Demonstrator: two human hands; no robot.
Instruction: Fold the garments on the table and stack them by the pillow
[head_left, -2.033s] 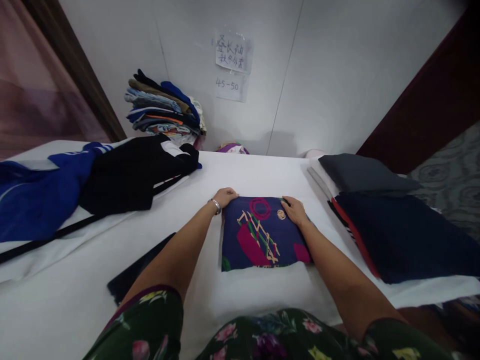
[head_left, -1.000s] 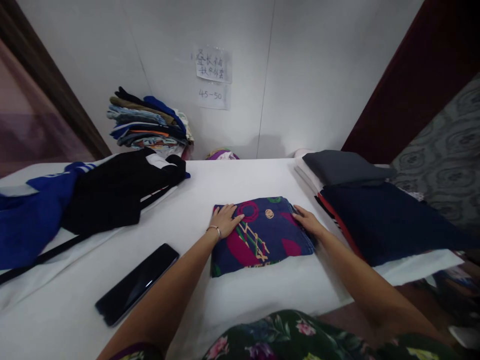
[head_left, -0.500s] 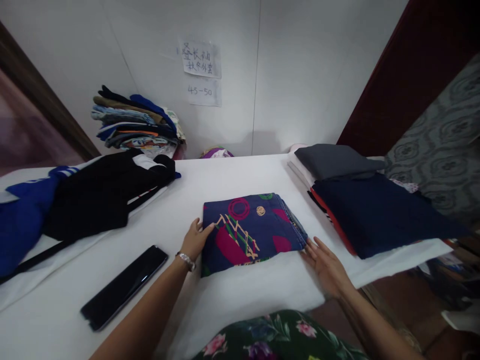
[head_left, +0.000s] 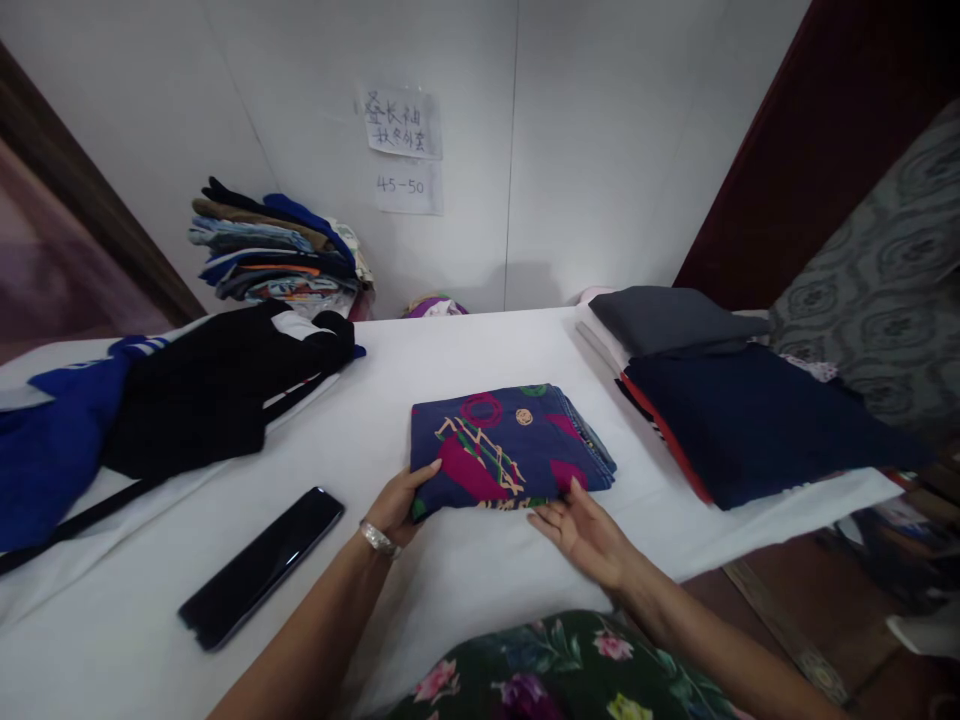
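Note:
A folded blue garment (head_left: 495,445) with magenta, green and tan printed shapes lies on the white-covered table in front of me. Its layered edges, with lighter denim-like stitching, show on the right side. My left hand (head_left: 401,497), with a silver bracelet at the wrist, is closed on the garment's front left corner, thumb on top and fingers partly hidden beneath. At the front edge, toward the right, my right hand (head_left: 581,530) touches the cloth with its thumb. Its other fingers are stretched out just off that edge, palm turned up.
A black phone (head_left: 262,567) lies at left on the white table cover (head_left: 480,350). Behind it are loose black (head_left: 202,390) and blue clothes (head_left: 60,440). A clothes stack (head_left: 277,245) rises at the back left; folded dark clothes (head_left: 757,420) lie right. Paper signs (head_left: 405,150) hang on the wall.
My right hand has moved left from the garment's right corner to its front edge. My left hand has slid down to the front left corner, and the garment's front edge is drawn back.

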